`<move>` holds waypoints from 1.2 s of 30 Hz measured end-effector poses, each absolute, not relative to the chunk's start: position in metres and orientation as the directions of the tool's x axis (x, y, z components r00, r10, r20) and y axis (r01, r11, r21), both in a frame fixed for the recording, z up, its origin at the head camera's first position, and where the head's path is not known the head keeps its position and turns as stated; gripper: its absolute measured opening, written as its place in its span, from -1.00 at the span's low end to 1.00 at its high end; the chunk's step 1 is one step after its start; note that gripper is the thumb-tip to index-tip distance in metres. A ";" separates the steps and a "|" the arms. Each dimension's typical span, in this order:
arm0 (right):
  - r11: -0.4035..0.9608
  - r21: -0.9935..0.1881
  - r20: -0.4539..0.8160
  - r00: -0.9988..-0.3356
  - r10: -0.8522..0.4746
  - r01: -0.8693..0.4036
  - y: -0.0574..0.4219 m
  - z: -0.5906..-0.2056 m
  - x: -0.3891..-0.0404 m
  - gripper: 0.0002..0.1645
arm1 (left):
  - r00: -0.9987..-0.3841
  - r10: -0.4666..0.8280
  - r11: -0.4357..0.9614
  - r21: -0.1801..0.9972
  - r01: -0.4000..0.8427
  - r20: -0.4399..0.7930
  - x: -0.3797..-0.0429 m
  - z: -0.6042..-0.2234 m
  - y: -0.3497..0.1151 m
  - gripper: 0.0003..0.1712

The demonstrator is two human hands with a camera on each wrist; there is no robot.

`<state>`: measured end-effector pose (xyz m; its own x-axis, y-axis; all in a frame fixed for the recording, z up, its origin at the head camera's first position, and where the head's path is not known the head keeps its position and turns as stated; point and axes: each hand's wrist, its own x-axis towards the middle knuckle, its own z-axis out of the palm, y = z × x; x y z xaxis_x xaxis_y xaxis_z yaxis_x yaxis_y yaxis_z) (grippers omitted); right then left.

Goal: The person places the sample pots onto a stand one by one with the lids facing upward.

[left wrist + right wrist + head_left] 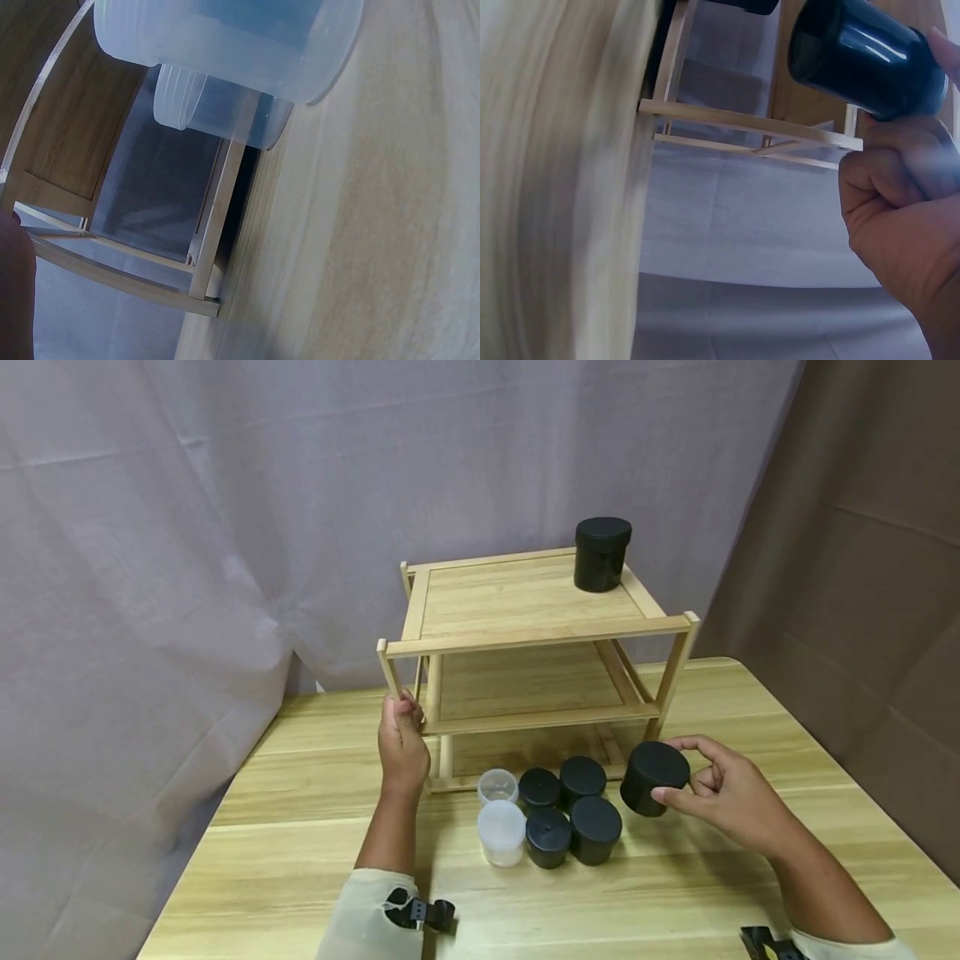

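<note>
My left hand (403, 743) grips the left front post of a three-tier wooden rack (525, 602), at the height of the middle shelf. To the right of the rack's front, my right hand (723, 789) holds a black lidded jar (654, 777) between thumb and fingers. The right wrist view shows this jar (862, 60) raised off the table. One black jar (602, 564) stands on the top shelf, at the back right corner. Before the rack are several black jars (596, 835), a translucent white-lidded jar (502, 837) and a clear jar (497, 785) behind it.
The rack and the jars stand on a wood-grain table (300, 827). A grey curtain (300, 485) hangs behind the table, and a brown one (847, 568) along its right side. Each forearm carries a black wrist device (420, 912).
</note>
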<state>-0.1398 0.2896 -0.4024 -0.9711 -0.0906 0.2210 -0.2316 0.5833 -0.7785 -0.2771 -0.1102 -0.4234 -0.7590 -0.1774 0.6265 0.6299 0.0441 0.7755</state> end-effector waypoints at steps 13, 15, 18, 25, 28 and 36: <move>0.650 -0.721 0.345 -0.938 0.037 -0.240 0.276 -0.383 -0.126 -0.26 | -0.751 -0.176 0.074 0.769 0.635 0.636 -0.276 -0.424 -0.111 -0.02; 0.654 -0.714 0.370 -0.928 0.050 -0.249 0.274 -0.381 -0.123 -0.25 | -0.750 -0.172 0.074 0.768 0.637 0.639 -0.276 -0.424 -0.110 -0.02; 0.638 -0.717 0.407 -0.912 0.056 -0.280 0.272 -0.378 -0.120 -0.25 | -0.751 -0.177 0.084 0.770 0.632 0.636 -0.277 -0.424 -0.110 -0.03; 0.581 -0.732 0.488 -0.869 0.082 -0.356 0.265 -0.372 -0.116 -0.30 | -0.748 -0.178 0.106 0.768 0.631 0.639 -0.276 -0.424 -0.110 -0.04; 0.570 -0.736 0.501 -0.860 0.093 -0.366 0.263 -0.369 -0.115 -0.30 | -0.746 -0.181 0.098 0.766 0.635 0.641 -0.276 -0.424 -0.110 -0.05; 0.555 -0.767 0.451 -0.885 0.112 -0.321 0.256 -0.356 -0.111 -0.35 | -0.753 -0.187 0.083 0.773 0.629 0.632 -0.276 -0.424 -0.110 -0.04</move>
<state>-0.1115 0.2556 -0.3559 -0.8852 0.1121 0.4515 -0.3211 0.5550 -0.7674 -0.2757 -0.1098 -0.4242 -0.7525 -0.1869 0.6315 0.6285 0.0825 0.7734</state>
